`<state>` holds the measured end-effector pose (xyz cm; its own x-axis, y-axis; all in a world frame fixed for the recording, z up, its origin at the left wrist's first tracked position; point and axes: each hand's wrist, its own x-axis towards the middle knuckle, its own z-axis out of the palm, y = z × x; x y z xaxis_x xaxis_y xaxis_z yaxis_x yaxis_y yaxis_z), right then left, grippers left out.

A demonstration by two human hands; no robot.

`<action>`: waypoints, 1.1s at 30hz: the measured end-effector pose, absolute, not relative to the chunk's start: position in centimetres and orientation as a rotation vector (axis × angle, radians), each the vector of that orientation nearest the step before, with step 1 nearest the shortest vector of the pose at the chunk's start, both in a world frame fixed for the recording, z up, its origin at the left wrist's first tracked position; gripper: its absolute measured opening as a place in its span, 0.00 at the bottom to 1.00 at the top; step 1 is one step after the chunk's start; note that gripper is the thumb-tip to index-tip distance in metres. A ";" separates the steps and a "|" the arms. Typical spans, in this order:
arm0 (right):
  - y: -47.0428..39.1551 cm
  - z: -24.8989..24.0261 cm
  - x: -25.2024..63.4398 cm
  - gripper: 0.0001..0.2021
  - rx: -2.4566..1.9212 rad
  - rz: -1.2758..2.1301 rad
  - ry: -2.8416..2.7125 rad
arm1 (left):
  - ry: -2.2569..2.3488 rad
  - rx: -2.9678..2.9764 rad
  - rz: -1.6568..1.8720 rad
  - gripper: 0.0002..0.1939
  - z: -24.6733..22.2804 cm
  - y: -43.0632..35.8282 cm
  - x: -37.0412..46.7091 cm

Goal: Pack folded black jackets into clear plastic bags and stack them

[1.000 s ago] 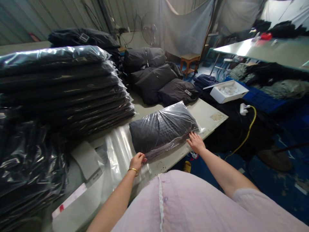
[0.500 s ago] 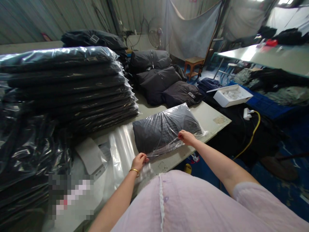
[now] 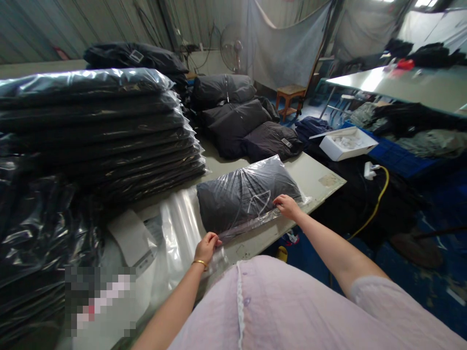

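Note:
A dark folded garment in a clear plastic bag [image 3: 246, 194] lies on the pale table [image 3: 314, 175] in front of me. My left hand [image 3: 206, 246], with a gold bangle at the wrist, pinches the bag's near left corner. My right hand [image 3: 288, 206] rests on the near right side of the bag, with its fingers on the plastic flap. A pile of flat empty clear bags [image 3: 178, 228] lies just left of the bagged garment.
A tall stack of bagged dark garments [image 3: 98, 131] stands at the left. Unbagged dark jackets [image 3: 237, 121] are piled at the far end of the table. A white box [image 3: 346, 143], a yellow cable [image 3: 375, 199] and a second long table [image 3: 404, 82] are at the right.
My right hand moved from the bag's near right edge up onto the bag and now holds the flap. My left hand kept its pinch at the near left corner.

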<state>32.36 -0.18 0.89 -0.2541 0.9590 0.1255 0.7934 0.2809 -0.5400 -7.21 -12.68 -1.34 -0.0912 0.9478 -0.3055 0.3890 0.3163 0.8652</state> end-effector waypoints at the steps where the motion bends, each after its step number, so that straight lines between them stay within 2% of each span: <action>1: -0.7 1.0 32.8 0.08 -1.562 0.419 -2.270 | 1.670 1.250 0.754 0.16 -1.1 -12.8 -7.2; 5: -1.9 2.0 32.8 0.09 -1.451 0.199 -2.536 | 1.741 1.385 0.729 0.14 -0.2 -13.2 -6.9; 8: -1.9 2.2 32.0 0.06 -1.357 0.159 -2.623 | 1.824 1.495 0.705 0.13 0.3 -13.7 -6.9; 13: -1.8 1.4 31.9 0.08 -1.372 0.153 -2.607 | 1.897 1.574 0.702 0.12 0.6 -14.1 -6.9; 26: -2.0 -0.4 29.5 0.09 -1.628 -0.062 -2.500 | 1.954 1.211 0.625 0.12 -1.9 -10.6 -6.5; 29: -3.0 -1.5 29.3 0.12 -1.701 -0.070 -2.341 | 1.926 1.167 0.630 0.11 -2.2 -10.4 -6.6; 33: -5.9 -2.8 28.6 0.22 -1.610 -0.038 -2.260 | 1.898 1.109 0.611 0.10 -2.3 -10.2 -6.7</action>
<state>28.60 -5.92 -2.81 -0.2827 0.9087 0.3070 0.9187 0.3486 -0.1859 -6.67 -10.19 -2.27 -0.2617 0.8711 -0.4155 0.4654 0.4911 0.7364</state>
